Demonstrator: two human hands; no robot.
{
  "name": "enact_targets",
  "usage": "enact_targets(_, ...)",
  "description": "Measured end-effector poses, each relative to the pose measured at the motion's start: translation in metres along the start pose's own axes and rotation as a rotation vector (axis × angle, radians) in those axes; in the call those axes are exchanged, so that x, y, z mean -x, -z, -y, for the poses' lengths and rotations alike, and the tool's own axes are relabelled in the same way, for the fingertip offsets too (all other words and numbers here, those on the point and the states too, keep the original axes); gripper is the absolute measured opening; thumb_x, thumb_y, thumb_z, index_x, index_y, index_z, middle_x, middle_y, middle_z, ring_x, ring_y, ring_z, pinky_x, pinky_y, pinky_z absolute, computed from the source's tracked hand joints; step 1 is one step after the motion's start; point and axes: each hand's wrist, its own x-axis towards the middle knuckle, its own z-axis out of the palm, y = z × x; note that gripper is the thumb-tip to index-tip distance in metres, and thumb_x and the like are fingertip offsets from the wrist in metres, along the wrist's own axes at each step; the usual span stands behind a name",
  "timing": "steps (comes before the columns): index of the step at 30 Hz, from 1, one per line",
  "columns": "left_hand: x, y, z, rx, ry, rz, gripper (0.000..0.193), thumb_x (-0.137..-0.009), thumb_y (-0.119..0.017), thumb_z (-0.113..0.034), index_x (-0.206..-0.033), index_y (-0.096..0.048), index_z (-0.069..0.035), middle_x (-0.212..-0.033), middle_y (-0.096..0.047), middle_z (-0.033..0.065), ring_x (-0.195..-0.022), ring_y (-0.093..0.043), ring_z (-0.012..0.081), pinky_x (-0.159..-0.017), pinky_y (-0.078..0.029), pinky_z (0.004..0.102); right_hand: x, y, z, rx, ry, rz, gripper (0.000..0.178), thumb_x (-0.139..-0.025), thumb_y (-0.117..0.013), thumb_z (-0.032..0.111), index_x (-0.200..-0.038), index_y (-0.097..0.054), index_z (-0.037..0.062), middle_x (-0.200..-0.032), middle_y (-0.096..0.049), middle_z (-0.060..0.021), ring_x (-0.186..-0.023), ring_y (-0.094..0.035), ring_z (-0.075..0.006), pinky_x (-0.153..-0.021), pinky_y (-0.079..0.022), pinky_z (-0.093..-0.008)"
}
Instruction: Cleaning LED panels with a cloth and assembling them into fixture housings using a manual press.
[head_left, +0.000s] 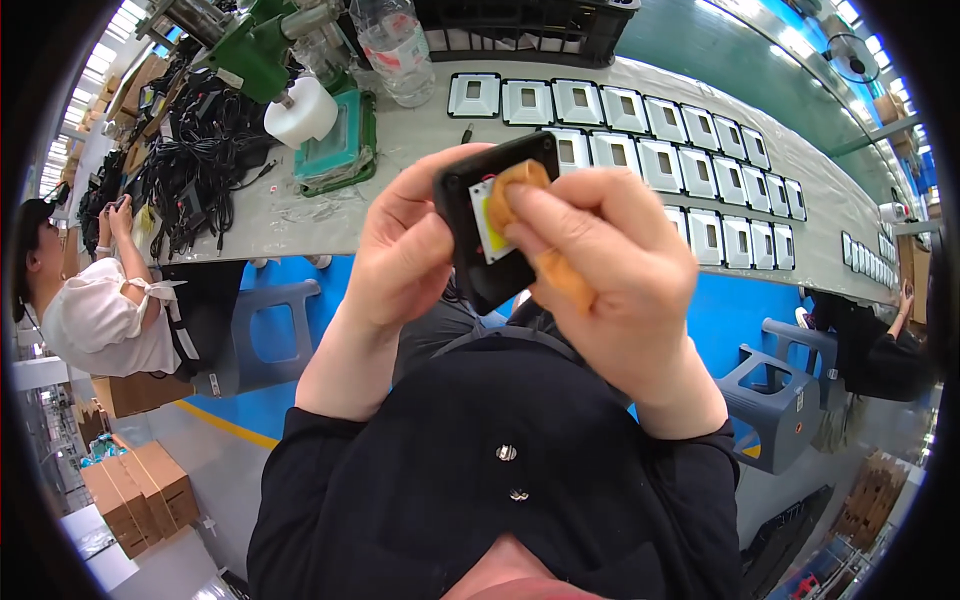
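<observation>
My left hand (408,245) grips a black square lamp housing (499,284) by its left side, tilted up off the table. Inside the housing sits a white board with a yellow LED panel (494,217). My right hand (625,265) pinches an orange-tan cloth (568,280) and presses it at the edge of the yellow panel. Part of the panel and the housing's right side are hidden behind the cloth and fingers.
Rows of white frames with black rims (612,152) cover the table's right. At left stand a green press (245,50) with a white round head (301,112), a teal fixture (335,135), tangled black cables (190,165) and a plastic bottle (395,55). People work at both sides.
</observation>
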Motion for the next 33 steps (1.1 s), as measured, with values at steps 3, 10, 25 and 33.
enact_targets(3,0.008,0.005,0.004,0.022,0.053,-0.007,0.061,-0.087,-0.067,-0.026,-0.135,-0.043,0.004,-0.126,-0.057,0.0155,-0.115,-0.057,0.0225,-0.099,-0.045,0.035,0.009,0.006,0.008,-0.022,-0.069,0.153,0.032,-0.068,-0.074,-0.008,-0.099,-0.069,-0.0004,-0.086,-0.059,-0.0082,-0.073,-0.06,-0.0187,-0.061,-0.049,-0.0283)
enact_targets(10,0.01,-0.006,0.005,0.029,0.074,-0.044,0.056,-0.09,-0.065,-0.027,-0.133,-0.045,0.002,-0.124,-0.058,0.0142,-0.112,-0.059,0.0212,-0.094,-0.049,0.0347,0.004,-0.003,-0.004,0.022,0.075,-0.02,0.024,-0.069,-0.071,-0.005,-0.091,-0.065,0.0019,-0.081,-0.054,-0.006,-0.07,-0.058,-0.0221,-0.058,-0.047,-0.0292)
enact_targets(25,0.018,0.003,0.009,0.389,0.071,0.031,0.061,-0.089,-0.063,-0.03,-0.136,-0.041,0.003,-0.13,-0.054,0.0182,-0.117,-0.057,0.0287,-0.099,-0.046,0.0425,0.004,0.043,0.008,-0.399,-0.161,0.329,0.014,-0.074,-0.068,0.003,-0.087,-0.07,0.0019,-0.08,-0.059,-0.0076,-0.065,-0.057,-0.0159,-0.057,-0.046,-0.0277)
enact_targets(33,0.006,-0.012,0.012,0.328,0.106,0.054,0.064,-0.091,-0.06,-0.035,-0.139,-0.035,0.001,-0.134,-0.049,0.0166,-0.122,-0.052,0.0265,-0.102,-0.044,0.0412,0.029,0.008,-0.034,-0.385,-0.346,0.23,0.06,-0.067,-0.071,-0.003,-0.123,-0.053,0.0036,-0.114,-0.056,-0.0144,-0.106,-0.055,-0.0296,-0.088,-0.046,-0.0351)
